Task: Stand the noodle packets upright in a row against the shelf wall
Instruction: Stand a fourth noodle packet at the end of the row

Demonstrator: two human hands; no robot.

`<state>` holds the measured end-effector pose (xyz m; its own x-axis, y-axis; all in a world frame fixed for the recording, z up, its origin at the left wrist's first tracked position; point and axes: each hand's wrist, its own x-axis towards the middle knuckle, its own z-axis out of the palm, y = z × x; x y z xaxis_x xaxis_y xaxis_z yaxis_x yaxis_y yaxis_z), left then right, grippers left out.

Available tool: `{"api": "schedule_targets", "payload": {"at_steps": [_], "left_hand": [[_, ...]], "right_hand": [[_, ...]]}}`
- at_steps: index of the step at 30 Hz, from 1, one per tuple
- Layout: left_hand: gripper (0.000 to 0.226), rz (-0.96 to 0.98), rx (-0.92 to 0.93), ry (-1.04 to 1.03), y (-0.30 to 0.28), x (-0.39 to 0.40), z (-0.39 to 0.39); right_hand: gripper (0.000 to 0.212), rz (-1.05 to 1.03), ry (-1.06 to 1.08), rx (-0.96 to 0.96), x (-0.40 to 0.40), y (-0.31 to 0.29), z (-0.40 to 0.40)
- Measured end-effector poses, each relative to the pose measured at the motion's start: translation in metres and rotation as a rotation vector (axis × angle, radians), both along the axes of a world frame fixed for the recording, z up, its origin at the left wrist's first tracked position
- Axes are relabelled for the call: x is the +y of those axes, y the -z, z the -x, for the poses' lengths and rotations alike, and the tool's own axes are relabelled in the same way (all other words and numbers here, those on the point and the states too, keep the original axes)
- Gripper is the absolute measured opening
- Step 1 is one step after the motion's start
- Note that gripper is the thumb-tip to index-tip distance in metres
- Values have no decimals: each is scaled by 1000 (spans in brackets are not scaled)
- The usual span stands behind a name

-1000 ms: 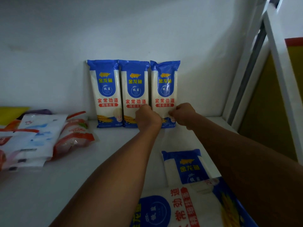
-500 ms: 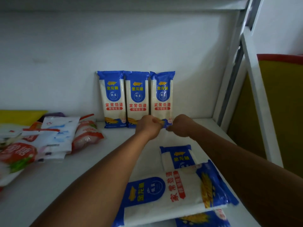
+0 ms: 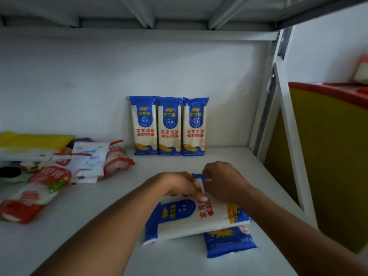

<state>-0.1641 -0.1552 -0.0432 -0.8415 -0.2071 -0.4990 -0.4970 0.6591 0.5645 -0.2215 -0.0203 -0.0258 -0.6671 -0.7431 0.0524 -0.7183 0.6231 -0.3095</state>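
Three blue-and-white noodle packets (image 3: pixel 169 126) stand upright side by side against the back shelf wall (image 3: pixel 79 86). Near the front, a fourth noodle packet (image 3: pixel 191 218) lies flat and crosswise on top of a fifth noodle packet (image 3: pixel 229 242). The fifth packet's blue top end shows beyond my hands. My left hand (image 3: pixel 179 184) has its fingers curled down over the far edge of the top packet. My right hand (image 3: pixel 225 180) sits with curled fingers over the spot where the two packets cross. What it holds is hidden.
A heap of red-and-white and pale blue bags (image 3: pixel 65 168) lies at the left of the shelf board (image 3: pixel 89 226), with a yellow pack (image 3: pixel 33 140) behind it. A white upright post (image 3: pixel 286 126) bounds the right side. The shelf above (image 3: pixel 139 32) hangs low.
Both hands have pulled back from the base of the third upright packet to the flat packets at the front. The view has tilted and backed away, so the upright row looks farther off.
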Motion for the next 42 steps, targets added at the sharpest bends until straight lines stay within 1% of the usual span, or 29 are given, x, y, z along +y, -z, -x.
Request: {"api": "schedule_targets", "payload": {"at_steps": [2, 3, 5, 6, 8, 10, 11, 12, 14, 16, 20, 22, 24, 26, 27, 28, 29, 30, 32, 33, 34, 35, 36, 39, 41, 42], "left_hand": [[50, 64, -15, 40, 0, 5, -5], [49, 84, -12, 44, 0, 7, -8], [42, 98, -6, 46, 2, 6, -10], [40, 78, -9, 36, 4, 4, -10], [38, 19, -14, 2, 7, 1, -11], [40, 13, -3, 15, 8, -1, -10], [40, 25, 11, 30, 6, 0, -9], [40, 41, 30, 43, 4, 1, -8], [40, 96, 60, 80, -3, 2, -5], [39, 178, 96, 134, -11, 4, -2], [35, 298, 208, 192, -29, 9, 6], [32, 450, 289, 219, -33, 15, 10], [28, 574, 479, 152, -29, 18, 11], [33, 710, 747, -23, -22, 17, 10], [40, 822, 846, -148, -17, 17, 11], [47, 890, 903, -305, -13, 18, 10], [55, 880, 929, -483, -9, 22, 10], [65, 766, 901, -651, -6, 26, 12], [85, 322, 725, -904, -4, 35, 16], [91, 85, 617, -954, -1, 39, 22], [91, -104, 533, -931, 3, 43, 28], [85, -242, 501, -858, 7, 48, 34], [76, -348, 526, -797, 11, 52, 40], [43, -623, 690, -755, 14, 59, 57], [25, -724, 771, -761, 10, 54, 66], [19, -749, 798, -752, 8, 50, 70]], "right_hand": [[16, 111, -10, -74, 8, 2, -14], [13, 127, -22, -126, 12, 3, -20], [15, 82, -45, -204, 18, 7, -29], [17, 46, -45, -208, 21, 9, -31], [19, 7, -43, -145, 27, 12, -34], [24, -35, -78, -23, 30, 11, -32], [27, -69, -104, 4, 29, 9, -29], [30, -101, -118, -16, 27, 7, -26], [33, -150, -111, -97, 20, 3, -17], [38, -175, -96, -132, 11, -2, -6], [45, -276, -90, -287, 5, -16, 10], [40, -229, -52, -336, 9, -20, 18], [33, -150, 16, -375, 17, -17, 30], [36, -66, 115, -425, 27, -10, 43], [41, -24, 170, -452, 32, -5, 47], [47, 19, 223, -479, 35, -1, 51], [48, 68, 272, -505, 38, 2, 55], [44, 133, 313, -537, 40, 3, 56], [31, 313, 377, -628, 42, 1, 58], [27, 418, 397, -687, 42, 1, 60], [24, 516, 401, -740, 42, 0, 59], [23, 603, 395, -777, 41, 0, 57], [22, 679, 376, -800, 39, 0, 56], [18, 861, 274, -877, 34, 1, 57], [20, 938, 205, -1003, 34, -1, 65], [23, 954, 174, -1073, 34, -1, 72]]}}
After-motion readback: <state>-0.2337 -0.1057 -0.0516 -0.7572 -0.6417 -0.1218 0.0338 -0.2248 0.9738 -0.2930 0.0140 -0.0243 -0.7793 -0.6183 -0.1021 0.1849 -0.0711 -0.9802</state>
